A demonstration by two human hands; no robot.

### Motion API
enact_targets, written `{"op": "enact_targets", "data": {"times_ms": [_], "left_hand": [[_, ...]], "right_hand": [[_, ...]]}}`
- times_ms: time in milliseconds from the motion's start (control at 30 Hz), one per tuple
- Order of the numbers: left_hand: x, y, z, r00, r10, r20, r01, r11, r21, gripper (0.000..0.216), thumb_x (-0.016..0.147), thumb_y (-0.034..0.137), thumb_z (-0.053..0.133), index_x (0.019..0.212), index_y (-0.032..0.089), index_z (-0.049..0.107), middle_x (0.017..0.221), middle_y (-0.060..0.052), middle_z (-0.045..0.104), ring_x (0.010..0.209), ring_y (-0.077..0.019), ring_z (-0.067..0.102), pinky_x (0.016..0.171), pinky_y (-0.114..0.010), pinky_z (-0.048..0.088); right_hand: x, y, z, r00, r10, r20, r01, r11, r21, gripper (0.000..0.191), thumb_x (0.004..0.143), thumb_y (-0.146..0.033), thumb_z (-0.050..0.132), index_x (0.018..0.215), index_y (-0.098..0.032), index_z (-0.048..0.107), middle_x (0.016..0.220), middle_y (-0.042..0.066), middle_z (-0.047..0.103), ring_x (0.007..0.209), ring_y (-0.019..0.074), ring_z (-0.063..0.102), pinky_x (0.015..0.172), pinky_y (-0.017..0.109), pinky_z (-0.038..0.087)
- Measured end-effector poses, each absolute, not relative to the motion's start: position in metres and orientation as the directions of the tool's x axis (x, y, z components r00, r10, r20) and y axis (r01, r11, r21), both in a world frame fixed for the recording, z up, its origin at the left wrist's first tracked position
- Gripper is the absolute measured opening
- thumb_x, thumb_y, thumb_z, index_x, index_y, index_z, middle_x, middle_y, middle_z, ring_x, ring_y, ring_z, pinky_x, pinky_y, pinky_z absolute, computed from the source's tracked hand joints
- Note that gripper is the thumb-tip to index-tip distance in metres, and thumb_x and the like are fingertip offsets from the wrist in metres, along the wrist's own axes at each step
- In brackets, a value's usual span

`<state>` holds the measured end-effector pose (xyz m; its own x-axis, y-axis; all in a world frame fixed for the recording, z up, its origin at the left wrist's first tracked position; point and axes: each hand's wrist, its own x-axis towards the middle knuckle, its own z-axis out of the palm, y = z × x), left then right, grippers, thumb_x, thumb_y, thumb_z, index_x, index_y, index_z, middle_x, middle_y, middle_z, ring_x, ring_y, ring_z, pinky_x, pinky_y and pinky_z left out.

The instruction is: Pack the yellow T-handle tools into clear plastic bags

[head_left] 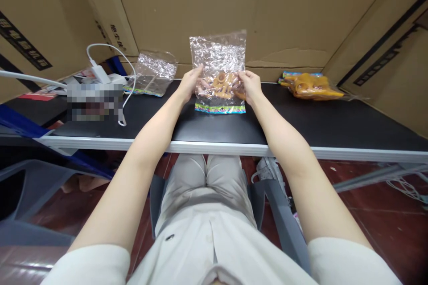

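Observation:
A clear plastic bag (219, 55) with a colourful strip along its near edge is held up over the black table. Several orange-yellow plastic pieces show through its lower half; their exact kind I cannot make out. My left hand (191, 82) grips the bag's left side, thumb on top and fingers behind the film. On the opposite side my right hand (250, 85) pinches the bag in the same way. Both hands' fingers are partly seen through the plastic.
Another bag of orange-yellow pieces (309, 85) lies at the right. At the left back rests a mostly see-through bag (152, 73), beside a white charger with a cable (100, 73). Cardboard walls (207, 0) enclose the black table (214, 131).

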<state>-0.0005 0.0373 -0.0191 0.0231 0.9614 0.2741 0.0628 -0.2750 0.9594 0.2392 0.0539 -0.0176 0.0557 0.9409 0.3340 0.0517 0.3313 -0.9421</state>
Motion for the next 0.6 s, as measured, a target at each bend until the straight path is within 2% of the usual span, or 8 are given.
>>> {"op": "enact_targets", "data": {"times_ms": [133, 267, 467, 600], "left_hand": [[0.004, 0.033, -0.02, 0.055, 0.957, 0.286, 0.065, -0.289, 0.955, 0.059, 0.098, 0.076, 0.071, 0.116, 0.021, 0.064, 0.072, -0.001, 0.067, 0.071, -0.023, 0.078, 0.077, -0.039, 0.066], [0.01, 0.024, -0.02, 0.07, 0.946, 0.317, 0.096, -0.322, 0.942, 0.05, 0.095, 0.068, 0.08, 0.098, 0.022, 0.061, 0.069, 0.002, 0.062, 0.072, -0.0212, 0.077, 0.077, -0.035, 0.064], [0.013, 0.023, -0.019, 0.03, 0.923, 0.384, 0.132, -0.384, 0.914, 0.052, 0.095, 0.065, 0.081, 0.082, 0.024, 0.053, 0.06, 0.004, 0.056, 0.062, -0.0161, 0.069, 0.067, -0.028, 0.058], [0.009, 0.032, -0.022, -0.057, 0.908, 0.415, 0.181, -0.4, 0.899, 0.048, 0.101, 0.06, 0.075, 0.078, 0.024, 0.053, 0.059, 0.004, 0.053, 0.063, -0.0165, 0.067, 0.063, -0.025, 0.054]], "right_hand": [[0.241, 0.062, -0.021, 0.159, 0.905, 0.394, 0.033, 0.394, -0.918, 0.058, 0.087, -0.082, 0.076, 0.101, -0.027, 0.07, 0.086, 0.003, 0.07, 0.091, 0.0263, 0.077, 0.078, 0.041, 0.07], [0.239, 0.059, -0.018, 0.183, 0.879, 0.44, 0.015, 0.445, -0.895, 0.061, 0.088, -0.085, 0.072, 0.108, -0.028, 0.072, 0.099, 0.006, 0.072, 0.105, 0.0301, 0.08, 0.085, 0.048, 0.072], [0.234, 0.052, -0.012, 0.174, 0.85, 0.497, 0.022, 0.501, -0.865, 0.062, 0.087, -0.086, 0.073, 0.105, -0.027, 0.071, 0.103, 0.008, 0.072, 0.114, 0.0334, 0.08, 0.087, 0.049, 0.073], [0.235, 0.054, -0.014, 0.215, 0.849, 0.482, 0.019, 0.49, -0.871, 0.063, 0.086, -0.087, 0.073, 0.104, -0.027, 0.072, 0.103, 0.008, 0.074, 0.114, 0.034, 0.08, 0.087, 0.049, 0.073]]}}
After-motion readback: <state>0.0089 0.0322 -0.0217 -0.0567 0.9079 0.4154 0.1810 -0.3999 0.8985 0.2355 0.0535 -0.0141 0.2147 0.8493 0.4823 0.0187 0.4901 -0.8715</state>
